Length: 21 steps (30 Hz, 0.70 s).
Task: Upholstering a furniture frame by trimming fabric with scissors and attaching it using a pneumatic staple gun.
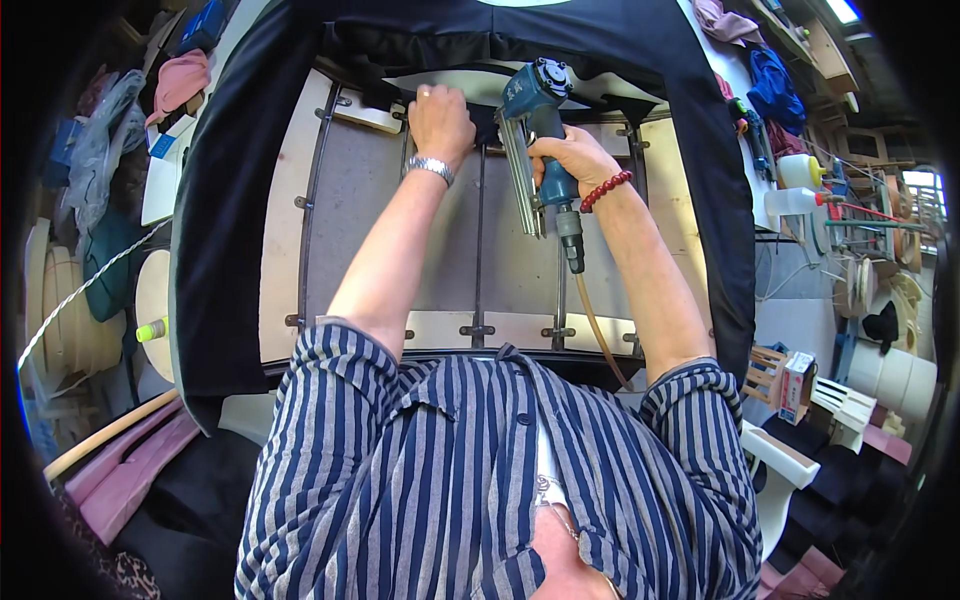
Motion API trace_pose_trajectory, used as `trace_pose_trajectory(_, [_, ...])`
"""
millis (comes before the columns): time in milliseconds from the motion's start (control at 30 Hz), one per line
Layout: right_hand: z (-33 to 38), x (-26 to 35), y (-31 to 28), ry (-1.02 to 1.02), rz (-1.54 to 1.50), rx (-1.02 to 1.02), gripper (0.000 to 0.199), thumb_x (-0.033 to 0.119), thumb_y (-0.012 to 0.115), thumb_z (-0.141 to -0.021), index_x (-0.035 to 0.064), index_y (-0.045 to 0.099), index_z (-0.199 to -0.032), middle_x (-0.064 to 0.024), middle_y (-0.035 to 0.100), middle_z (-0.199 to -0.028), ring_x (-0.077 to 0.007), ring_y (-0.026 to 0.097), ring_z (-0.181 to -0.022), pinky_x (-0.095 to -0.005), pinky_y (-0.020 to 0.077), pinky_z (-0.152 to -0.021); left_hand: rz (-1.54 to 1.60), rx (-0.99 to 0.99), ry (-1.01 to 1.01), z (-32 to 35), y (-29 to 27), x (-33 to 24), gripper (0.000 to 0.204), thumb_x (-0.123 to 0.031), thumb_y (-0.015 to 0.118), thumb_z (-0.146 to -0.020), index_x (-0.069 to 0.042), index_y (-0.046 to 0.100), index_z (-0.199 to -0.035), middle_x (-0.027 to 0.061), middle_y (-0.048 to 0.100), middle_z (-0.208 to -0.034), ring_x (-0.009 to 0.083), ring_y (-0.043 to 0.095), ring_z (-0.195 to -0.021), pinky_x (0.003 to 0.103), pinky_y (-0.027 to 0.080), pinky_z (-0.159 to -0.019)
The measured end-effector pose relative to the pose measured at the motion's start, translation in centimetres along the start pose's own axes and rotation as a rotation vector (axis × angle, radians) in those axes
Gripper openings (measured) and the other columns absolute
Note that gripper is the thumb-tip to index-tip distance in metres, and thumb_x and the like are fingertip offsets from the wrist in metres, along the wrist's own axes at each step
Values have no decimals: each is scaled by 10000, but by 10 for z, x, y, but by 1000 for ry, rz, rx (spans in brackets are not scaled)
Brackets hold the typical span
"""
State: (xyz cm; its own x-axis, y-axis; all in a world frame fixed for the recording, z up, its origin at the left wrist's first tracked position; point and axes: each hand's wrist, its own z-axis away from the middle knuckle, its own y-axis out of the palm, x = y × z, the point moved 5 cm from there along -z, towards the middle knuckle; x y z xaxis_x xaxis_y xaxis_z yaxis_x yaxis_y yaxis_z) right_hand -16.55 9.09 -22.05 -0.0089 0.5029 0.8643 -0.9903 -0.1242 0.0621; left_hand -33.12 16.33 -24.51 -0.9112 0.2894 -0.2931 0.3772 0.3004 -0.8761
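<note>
In my right hand (578,160) is a blue pneumatic staple gun (548,120), its nose up by the far rail and its long magazine slanting down on the left. A tan air hose (597,325) runs from its handle toward my body. My left hand (440,125), a watch on its wrist, is closed at the far inner edge, gripping the dark fabric (490,65) gathered there. That fabric wraps a large upholstered frame. Inside it are a grey panel (440,245), metal rods and pale wooden rails. My left fingertips are mostly hidden.
White table surfaces flank the frame. Pink cloth (180,80) and clear plastic (105,150) lie at left. At right are blue cloth (775,90), a white bottle (795,202) and white rolls (890,375). A white cord (95,275) crosses the left side.
</note>
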Motion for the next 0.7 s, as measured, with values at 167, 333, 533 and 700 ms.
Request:
trace_pose_trajectory(167, [2, 1, 3, -10, -18, -2, 108, 74, 611, -712, 24, 527, -757, -81, 562, -594, -186, 568, -513, -302, 470, -521, -181, 352, 95, -34, 22, 20, 226, -110, 517, -767, -67, 705, -886, 135, 664, -1013, 296, 595, -954, 415, 446, -775])
trace_pose_trajectory(333, [7, -1, 5, -7, -23, -26, 138, 65, 609, -705, 24, 513, -796, -83, 558, -589, -186, 563, -500, -305, 470, -505, -146, 318, -49, -48, 37, 43, 216, -119, 548, -743, -59, 688, -897, 153, 646, -1036, 354, 609, -948, 458, 457, -820])
trace_pose_trajectory(533, [5, -8, 6, 9, -34, -12, 147, 64, 611, -708, 26, 510, -808, -83, 562, -588, -181, 560, -493, -305, 471, -502, -16, 388, 45, -37, 38, 47, 199, -116, 553, -739, -159, 709, -855, 117, 662, -977, 312, 603, -949, 441, 437, -780])
trace_pose_trajectory(700, [4, -9, 9, -19, -61, 17, 139, 63, 606, -712, 24, 510, -805, -85, 563, -588, -182, 559, -494, -304, 469, -506, 257, 317, 174, -32, 27, 44, 134, -124, 641, -724, -87, 644, -853, 141, 662, -901, 343, 605, -901, 442, 458, -757])
